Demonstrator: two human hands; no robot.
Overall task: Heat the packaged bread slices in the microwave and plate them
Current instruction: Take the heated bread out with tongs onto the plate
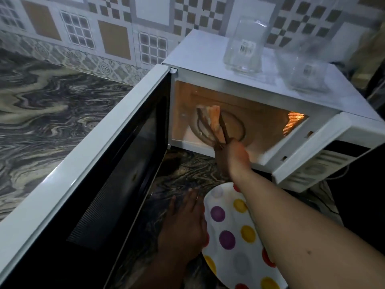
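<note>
While the right hand [231, 155] reaches into the open microwave [250, 84], it grips a pair of dark tongs [210, 130], and the tongs pinch a bread slice [214, 119] just above the glass turntable [239, 130]. The fingers of this hand are clenched around the tong handles. The left hand [183, 226] rests flat on the worktop [187, 167], its fingers released and grasping nothing, touching the left edge of the dotted plate [231, 226].

I judge that the step in hand is to bring the warm slice out and lay it on the plate. To do it well, the squeeze on the tongs should be steady but gentle, because soft bread tears or slips easily. The slice should come out low and straight through the opening, away from the door [83, 174] that stands wide open on the left. The plate lies close in front of the microwave, under the right forearm, so the path is short; the left hand could hold the plate steady.

The slice looks pale with an orange-brown crust edge, and it is tilted almost upright between the tong arms. The lamp inside colours it warm. I cannot tell if another slice lies on the turntable. No bread is on the plate yet.
</note>
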